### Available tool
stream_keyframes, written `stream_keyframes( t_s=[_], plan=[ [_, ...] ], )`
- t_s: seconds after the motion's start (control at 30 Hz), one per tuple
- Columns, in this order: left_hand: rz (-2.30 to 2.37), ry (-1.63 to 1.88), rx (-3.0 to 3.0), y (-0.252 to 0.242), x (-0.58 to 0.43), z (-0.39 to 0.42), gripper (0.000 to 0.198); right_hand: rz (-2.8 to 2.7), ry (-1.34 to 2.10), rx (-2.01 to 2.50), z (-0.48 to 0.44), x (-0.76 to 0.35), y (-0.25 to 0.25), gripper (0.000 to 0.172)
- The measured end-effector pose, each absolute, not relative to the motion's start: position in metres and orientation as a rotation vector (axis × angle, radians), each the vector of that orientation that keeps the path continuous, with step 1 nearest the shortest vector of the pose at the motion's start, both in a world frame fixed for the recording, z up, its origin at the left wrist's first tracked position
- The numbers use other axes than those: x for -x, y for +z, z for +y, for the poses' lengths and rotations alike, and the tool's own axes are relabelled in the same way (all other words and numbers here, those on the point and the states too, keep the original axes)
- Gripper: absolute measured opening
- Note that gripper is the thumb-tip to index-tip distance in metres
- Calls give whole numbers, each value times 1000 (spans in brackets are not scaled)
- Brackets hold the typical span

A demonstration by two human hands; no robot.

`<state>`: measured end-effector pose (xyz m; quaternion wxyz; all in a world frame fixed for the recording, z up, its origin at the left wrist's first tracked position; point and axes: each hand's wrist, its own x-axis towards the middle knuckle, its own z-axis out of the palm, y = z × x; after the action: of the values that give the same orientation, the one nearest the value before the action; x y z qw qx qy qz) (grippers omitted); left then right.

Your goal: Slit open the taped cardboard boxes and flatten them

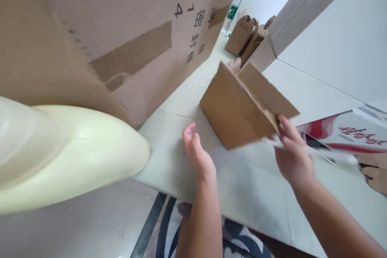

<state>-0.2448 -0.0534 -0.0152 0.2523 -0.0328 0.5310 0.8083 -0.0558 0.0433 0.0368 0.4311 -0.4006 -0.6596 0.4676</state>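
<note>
A small brown cardboard box [238, 111] with raised flaps stands tilted on a pale flat sheet [250, 185]. My right hand [292, 155] grips its near right corner, fingers closed on the flap, along with a thin whitish strip that sticks out to the right; the strip is blurred. My left hand [198, 155] hovers just left of the box, fingers stretched and slightly curled, holding nothing and not touching the box.
A large brown carton [99, 36] with printed characters and tape rises at the left. A pale rounded object [60, 149] fills the near left. More small folded boxes [246, 36] and a plastic bottle [234, 8] lie farther back. A white box wall [302, 12] stands right; red-printed packaging [350, 133] lies beside it.
</note>
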Motion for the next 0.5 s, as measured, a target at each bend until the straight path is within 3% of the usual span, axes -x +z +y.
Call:
stream_keyframes(
  t_s=[0.23,0.4,0.5],
  plan=[
    [1102,2054,-732,-9,213,-66,49,-1551,1140,1029,-35,-99,49,44],
    [1017,1906,-1221,10,158,-50,39,-1691,1049,886,-30,-139,55,32],
    [1135,1979,-1225,16,130,-37,34,-1775,1024,786,-24,-159,50,34]
  ],
)
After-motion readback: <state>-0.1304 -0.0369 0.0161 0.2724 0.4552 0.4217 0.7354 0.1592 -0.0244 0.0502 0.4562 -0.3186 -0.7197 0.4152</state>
